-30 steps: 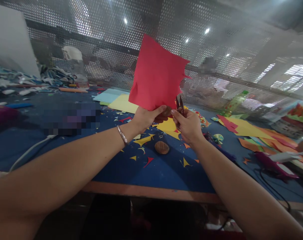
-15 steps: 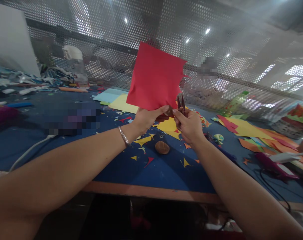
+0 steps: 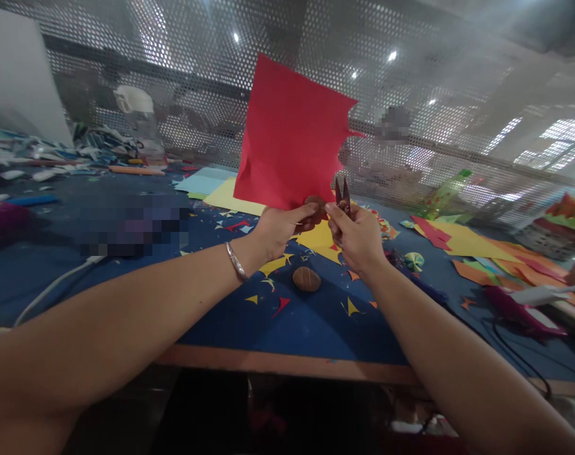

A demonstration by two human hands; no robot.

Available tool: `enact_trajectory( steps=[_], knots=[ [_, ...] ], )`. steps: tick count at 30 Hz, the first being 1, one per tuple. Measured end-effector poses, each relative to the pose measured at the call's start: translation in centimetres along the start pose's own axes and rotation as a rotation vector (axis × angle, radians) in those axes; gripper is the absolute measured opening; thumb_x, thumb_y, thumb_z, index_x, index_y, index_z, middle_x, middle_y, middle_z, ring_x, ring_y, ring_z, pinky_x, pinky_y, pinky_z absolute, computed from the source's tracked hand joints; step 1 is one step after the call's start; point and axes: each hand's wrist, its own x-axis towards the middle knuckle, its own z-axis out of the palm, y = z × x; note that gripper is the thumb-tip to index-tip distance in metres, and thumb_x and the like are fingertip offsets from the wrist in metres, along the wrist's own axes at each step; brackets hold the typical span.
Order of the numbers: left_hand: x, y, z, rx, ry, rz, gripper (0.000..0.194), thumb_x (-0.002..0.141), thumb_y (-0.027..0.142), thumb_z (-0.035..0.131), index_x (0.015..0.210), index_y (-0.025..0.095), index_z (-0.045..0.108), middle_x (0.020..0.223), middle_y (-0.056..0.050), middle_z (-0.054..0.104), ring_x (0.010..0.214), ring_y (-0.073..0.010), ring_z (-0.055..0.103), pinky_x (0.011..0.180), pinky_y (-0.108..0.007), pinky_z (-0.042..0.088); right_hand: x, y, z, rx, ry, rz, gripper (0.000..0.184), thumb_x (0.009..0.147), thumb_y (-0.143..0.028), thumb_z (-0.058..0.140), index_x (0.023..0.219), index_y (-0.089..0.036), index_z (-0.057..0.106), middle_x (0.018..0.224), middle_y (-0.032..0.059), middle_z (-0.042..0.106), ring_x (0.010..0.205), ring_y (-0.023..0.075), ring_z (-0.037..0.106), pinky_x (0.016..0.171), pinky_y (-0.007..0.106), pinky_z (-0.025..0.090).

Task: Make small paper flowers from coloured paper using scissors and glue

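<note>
My left hand (image 3: 285,229) pinches the lower edge of a red sheet of paper (image 3: 292,136), which stands up above the table with its right edge cut in jagged curves. A small brown roundish piece (image 3: 314,203) shows at the left fingertips; its kind is unclear. Close by on the right, my right hand (image 3: 358,235) is closed round a pair of small dark scissors (image 3: 343,193), blades pointing up and slightly apart. Its thumb and finger reach the paper's lower corner. Below both hands, a brown oval stone-like object (image 3: 306,279) lies on the blue table.
Yellow and red paper scraps (image 3: 273,265) litter the blue table (image 3: 278,335). Coloured sheets (image 3: 477,243) lie at the right, near a pink glue gun (image 3: 524,309) with a cord. A clear bottle (image 3: 145,133) stands at the back left. Behind rises a perforated metal screen (image 3: 206,76).
The red paper has tilted and shifted slightly up and left, its jagged edge turning. Both hands stay close together with the same holds. The brown oval object stays on the table.
</note>
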Motion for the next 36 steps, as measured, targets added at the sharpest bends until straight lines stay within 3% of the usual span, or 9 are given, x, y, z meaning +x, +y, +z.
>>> enact_trajectory(
  steps=[7,18,27,36],
  knots=[
    [0.9,0.5,-0.4,-0.041,0.106,0.050,0.008,0.073,0.015,0.076,0.072,0.008,0.072,0.071,-0.005,0.070,0.065,-0.0123,0.065,0.073,-0.029,0.052,-0.3,-0.4,0.1,0.016,-0.037,0.013,0.051,0.087,-0.066,0.052,0.077,-0.018,0.062,0.050,-0.0055,0.043,0.036,0.0042,0.027,0.034,0.022,0.017],
    [1.1,0.8,-0.4,-0.152,0.134,0.139,0.008,0.072,0.010,0.075,0.079,0.009,0.071,0.080,-0.006,0.072,0.073,-0.0140,0.067,0.083,-0.034,0.054,-0.3,-0.1,0.3,-0.015,-0.076,0.159,0.048,0.082,-0.064,0.060,0.071,-0.018,0.057,0.047,-0.0097,0.030,0.035,0.0031,0.021,0.035,0.020,0.013],
    [0.2,0.6,0.3,-0.145,0.108,0.068,0.009,0.072,0.014,0.076,0.080,0.010,0.073,0.085,-0.008,0.073,0.077,-0.0137,0.067,0.085,-0.032,0.052,-0.5,-0.1,0.5,-0.008,-0.095,0.168,0.049,0.081,-0.065,0.061,0.070,-0.018,0.054,0.045,-0.0099,0.030,0.035,0.0031,0.020,0.036,0.020,0.012],
    [0.3,-0.3,0.0,-0.120,0.001,0.014,0.012,0.073,0.020,0.077,0.083,0.013,0.075,0.090,-0.007,0.074,0.077,-0.0140,0.068,0.082,-0.030,0.052,-0.4,-0.3,0.5,0.003,-0.063,0.174,0.051,0.080,-0.066,0.061,0.067,-0.018,0.052,0.044,-0.0096,0.031,0.035,0.0028,0.021,0.035,0.019,0.012]
  ],
)
